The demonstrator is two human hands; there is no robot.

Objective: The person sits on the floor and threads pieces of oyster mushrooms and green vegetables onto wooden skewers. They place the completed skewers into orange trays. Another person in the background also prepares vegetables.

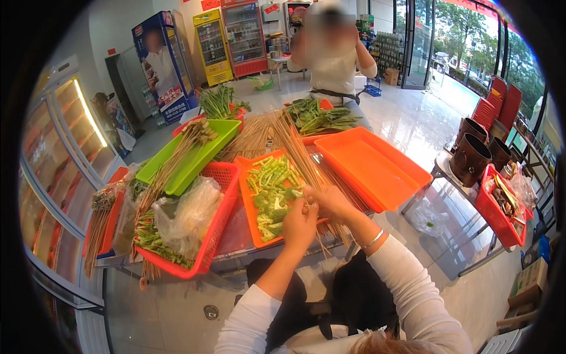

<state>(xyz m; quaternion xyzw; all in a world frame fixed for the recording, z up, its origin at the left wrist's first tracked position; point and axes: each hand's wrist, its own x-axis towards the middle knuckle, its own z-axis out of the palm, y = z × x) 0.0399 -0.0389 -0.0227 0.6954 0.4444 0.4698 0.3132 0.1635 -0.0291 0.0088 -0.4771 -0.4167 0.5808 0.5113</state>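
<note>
My left hand (pixel 300 223) is raised over the near right edge of an orange tray (pixel 256 236), its fingers bent close to my right hand (pixel 329 201). A broccoli floret (pixel 292 193) shows at the fingertips; which hand holds it I cannot tell. Thin sticks pass by my hands, and their hold on them is partly hidden. Broccoli florets (pixel 272 212) fill the near part of the tray, and cut green stalks (pixel 274 171) lie behind them. A long bundle of wooden skewers (pixel 296 148) slants across the tray's right side.
On the left stand a red basket (pixel 221 212) with a plastic bag and greens, and a green tray (pixel 201 155) bearing filled skewers. To the right lies an orange tray (pixel 376 168). Leafy greens (pixel 320 115) are at the table's far side, before another person (pixel 334 75).
</note>
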